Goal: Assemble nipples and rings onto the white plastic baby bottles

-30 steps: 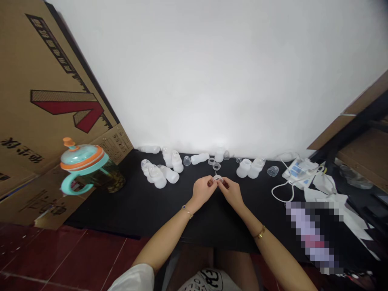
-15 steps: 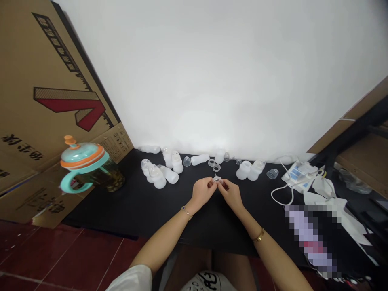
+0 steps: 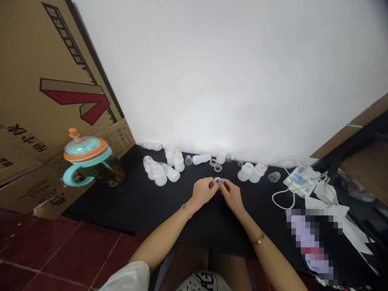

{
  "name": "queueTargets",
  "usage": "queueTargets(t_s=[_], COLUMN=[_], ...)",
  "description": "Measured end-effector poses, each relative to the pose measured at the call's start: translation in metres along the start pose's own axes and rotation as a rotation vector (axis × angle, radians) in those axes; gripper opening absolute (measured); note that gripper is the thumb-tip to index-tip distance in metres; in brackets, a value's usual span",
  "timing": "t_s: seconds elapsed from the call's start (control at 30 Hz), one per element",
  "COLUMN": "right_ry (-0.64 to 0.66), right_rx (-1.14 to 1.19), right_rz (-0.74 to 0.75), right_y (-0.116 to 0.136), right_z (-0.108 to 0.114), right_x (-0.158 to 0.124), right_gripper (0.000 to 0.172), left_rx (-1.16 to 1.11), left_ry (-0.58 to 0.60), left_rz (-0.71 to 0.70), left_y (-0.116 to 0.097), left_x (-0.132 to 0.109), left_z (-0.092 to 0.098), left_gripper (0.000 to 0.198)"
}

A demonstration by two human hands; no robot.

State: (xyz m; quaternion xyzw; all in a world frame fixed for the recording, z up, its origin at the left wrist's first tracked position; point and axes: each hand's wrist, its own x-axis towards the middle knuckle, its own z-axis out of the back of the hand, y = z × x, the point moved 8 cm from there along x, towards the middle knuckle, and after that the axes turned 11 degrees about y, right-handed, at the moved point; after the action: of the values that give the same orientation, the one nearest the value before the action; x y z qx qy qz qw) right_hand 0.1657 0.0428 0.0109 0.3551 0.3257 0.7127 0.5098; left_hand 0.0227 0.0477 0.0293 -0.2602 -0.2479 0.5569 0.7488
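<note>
Between my two hands, above the middle of the black table, is a translucent bottle collar ring (image 3: 217, 180). My left hand (image 3: 203, 190) pinches it from the left, and my right hand (image 3: 230, 194) has its fingers on its right side. Any small part inside the ring is too small to make out. Just beyond lie two more collar rings (image 3: 217, 167). Behind them are a white baby bottle lying on its side (image 3: 201, 159), an upright open bottle (image 3: 221, 156) and a clear dome cap (image 3: 188, 160).
Several white baby bottles (image 3: 159, 173) cluster at the left. Right of my hands stand an open bottle (image 3: 245, 171), a bottle with a cap (image 3: 258, 172) and a clear cap (image 3: 274, 176). A large drink jug (image 3: 93, 161) stands far left; a power strip with cable (image 3: 303, 180) lies right.
The view has tilted slightly. The ring shows a little more openly between my fingertips, and my right fingers have shifted on it. The bottles have not been moved.
</note>
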Motion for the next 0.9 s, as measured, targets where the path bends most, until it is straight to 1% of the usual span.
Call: queueTargets(t_s=[0.23, 0.4, 0.47, 0.6, 0.73, 0.9], right_ry=[-0.035, -0.029, -0.037, -0.056, -0.037, -0.002], right_rx=[0.078, 0.176, 0.234, 0.317, 0.289, 0.182], right_rz=[-0.032, -0.069, -0.081, -0.092, -0.106, -0.098], right_y=[-0.002, -0.008, -0.011, -0.015, -0.015, -0.008], right_z=[0.003, 0.001, 0.000, 0.001, 0.000, 0.000], right_x=[0.000, 0.001, 0.001, 0.001, 0.001, 0.001], right_gripper=[0.035, 0.032, 0.033, 0.038, 0.038, 0.034], left_rx=[0.055, 0.004, -0.016, -0.012, 0.007, -0.007], left_ry=[-0.031, -0.062, -0.056, -0.001, 0.024, -0.011], left_rz=[0.002, -0.020, -0.018, -0.005, 0.004, 0.003], left_y=[-0.001, -0.001, -0.001, -0.001, 0.000, 0.002], left_x=[-0.001, -0.002, -0.002, 0.000, 0.001, 0.001], left_z=[0.000, 0.004, 0.004, -0.001, -0.003, 0.000], left_gripper=[0.030, 0.022, 0.020, 0.021, 0.020, 0.016])
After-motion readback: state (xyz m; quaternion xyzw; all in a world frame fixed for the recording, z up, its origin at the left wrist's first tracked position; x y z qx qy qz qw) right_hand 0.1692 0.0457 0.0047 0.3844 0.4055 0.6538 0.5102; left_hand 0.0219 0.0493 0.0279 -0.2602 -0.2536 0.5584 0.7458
